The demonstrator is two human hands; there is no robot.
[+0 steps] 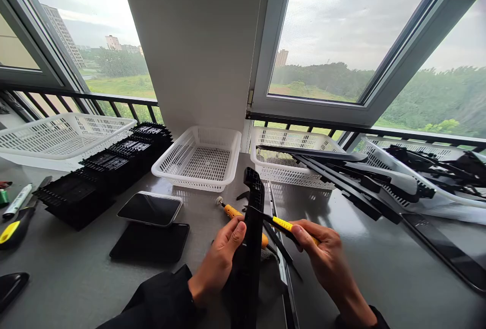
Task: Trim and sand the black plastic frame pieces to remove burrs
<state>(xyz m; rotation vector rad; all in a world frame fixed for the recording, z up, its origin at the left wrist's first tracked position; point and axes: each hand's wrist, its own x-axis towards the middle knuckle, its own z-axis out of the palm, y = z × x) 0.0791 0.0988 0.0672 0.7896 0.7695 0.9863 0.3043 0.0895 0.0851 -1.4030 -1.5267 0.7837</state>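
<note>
My left hand [222,255] grips a long black plastic part [252,248] by its left side, thumb on its edge. The part stands up lengthwise in front of me, its ribbed, hooked end pointing away. In my right hand [328,253] is a yellow and black utility knife [283,223]. Its blade reaches left onto the part's edge, a little above my left thumb. Behind the part lies an orange-handled tool [232,211], partly covered by it. Thin black strips [281,245] and a metal rail [281,268] lie just right of the part.
White plastic baskets [195,182] line the back of the table, below the windows. Long black parts [341,172] lie across the right baskets. On the left are stacked black grid trays [91,187], two phones [152,208], a marker [18,200] and a yellow-black tool handle [15,228].
</note>
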